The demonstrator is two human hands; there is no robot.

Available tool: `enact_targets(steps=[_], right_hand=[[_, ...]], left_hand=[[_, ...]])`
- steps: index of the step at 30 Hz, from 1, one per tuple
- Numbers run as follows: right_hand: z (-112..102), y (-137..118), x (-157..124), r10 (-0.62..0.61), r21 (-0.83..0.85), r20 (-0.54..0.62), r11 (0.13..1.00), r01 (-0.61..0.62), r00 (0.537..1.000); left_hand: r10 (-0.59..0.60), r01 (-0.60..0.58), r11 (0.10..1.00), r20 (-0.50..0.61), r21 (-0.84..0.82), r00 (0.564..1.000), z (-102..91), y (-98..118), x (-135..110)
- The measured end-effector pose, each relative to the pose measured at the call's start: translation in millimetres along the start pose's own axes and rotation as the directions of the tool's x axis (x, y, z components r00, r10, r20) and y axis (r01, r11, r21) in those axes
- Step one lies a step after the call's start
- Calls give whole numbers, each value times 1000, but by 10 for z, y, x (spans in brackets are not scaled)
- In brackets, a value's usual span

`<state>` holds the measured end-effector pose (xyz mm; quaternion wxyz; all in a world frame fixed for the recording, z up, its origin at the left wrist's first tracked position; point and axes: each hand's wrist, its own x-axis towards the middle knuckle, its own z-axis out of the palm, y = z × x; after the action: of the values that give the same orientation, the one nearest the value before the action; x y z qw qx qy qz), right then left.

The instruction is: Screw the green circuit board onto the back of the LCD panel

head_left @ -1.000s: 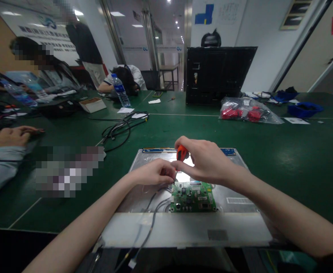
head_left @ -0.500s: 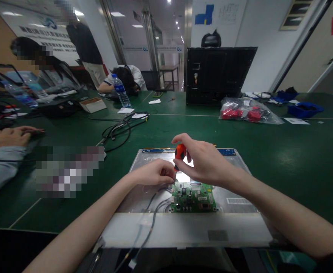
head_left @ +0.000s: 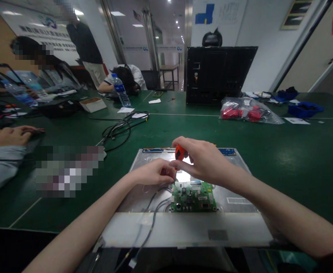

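An orange-and-black screwdriver point(head_left: 179, 152) stands nearly upright in my right hand point(head_left: 204, 157), its fingers closed round the handle. Its lower end reaches the upper left corner of a green circuit board point(head_left: 193, 199). My left hand point(head_left: 155, 172) is closed in a pinch by that corner, close to the screwdriver's shaft; what its fingertips hold, if anything, is hidden. The board lies on the metal back of a flat display panel point(head_left: 237, 208). Grey cables point(head_left: 154, 218) run from the board's left side over the panel's front edge to a white connector point(head_left: 132, 263).
Coiled black cables point(head_left: 123, 129) lie beyond the panel to the left. A co-worker's hand point(head_left: 8, 136) rests at the left. Farther back are a water bottle point(head_left: 121, 91), a large black monitor point(head_left: 219, 76), a plastic bag with red things point(head_left: 248, 110) and a blue tray point(head_left: 305, 110).
My right hand has shifted slightly, its index finger and thumb changing position round the screwdriver handle, which sits a little lower and more to the left. My left hand has hardly moved.
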<state>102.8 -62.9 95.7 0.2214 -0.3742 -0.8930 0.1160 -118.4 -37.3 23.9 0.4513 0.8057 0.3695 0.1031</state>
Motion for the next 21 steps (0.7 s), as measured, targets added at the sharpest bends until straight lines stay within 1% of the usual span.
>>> enact_targets(steps=[7, 12, 21], right_hand=[[3, -1, -2, -78, 63, -2, 995, 78, 997], [-4, -28, -17, -64, 60, 20, 996, 63, 998], [4, -29, -18, -66, 78, -9, 995, 66, 998]], left_hand=[[-9, 10, 1000, -37, 15, 999, 3, 17, -9], [-15, 15, 1000, -40, 2, 999, 12, 2, -6], [-22, 22, 1000, -21, -10, 1000, 2, 30, -5]])
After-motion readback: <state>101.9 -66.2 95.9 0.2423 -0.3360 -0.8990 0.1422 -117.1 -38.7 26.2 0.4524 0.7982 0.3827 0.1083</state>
